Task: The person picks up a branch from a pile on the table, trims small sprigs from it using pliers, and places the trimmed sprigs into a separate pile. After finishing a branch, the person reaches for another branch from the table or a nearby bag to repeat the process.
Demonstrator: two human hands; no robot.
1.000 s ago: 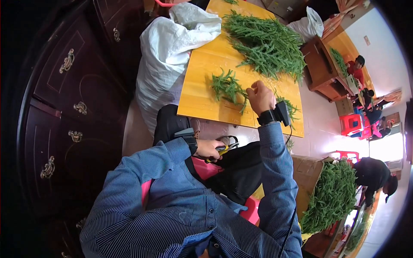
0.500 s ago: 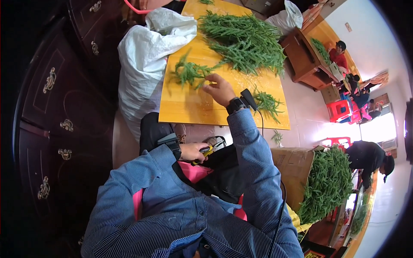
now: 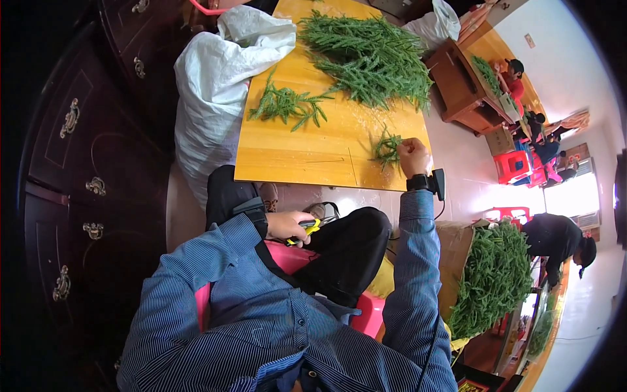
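Wooden worktop sits low in front of me, dark cabinet doors to my left, a white sack slumped against the worktop's left edge. My right hand is out at the near right corner, fingers curled shut around a small tuft of green sprigs — the tuft lies on the wood, just at the edge, so the reach is short. My left hand stays low in my lap, fingers wrapped around yellow-handled scissors, kept there close to the body while the other arm fetches; blades are hidden, I cannot tell if they are open. A loose bunch of sprigs lies apart on the left half of the worktop, and the big heap of greens covers the far end — sorted from unsorted, it looks like. Right of my knee a cardboard box is full of the same greens, within arm's drop. Other people work further off at the right, too small to detail.
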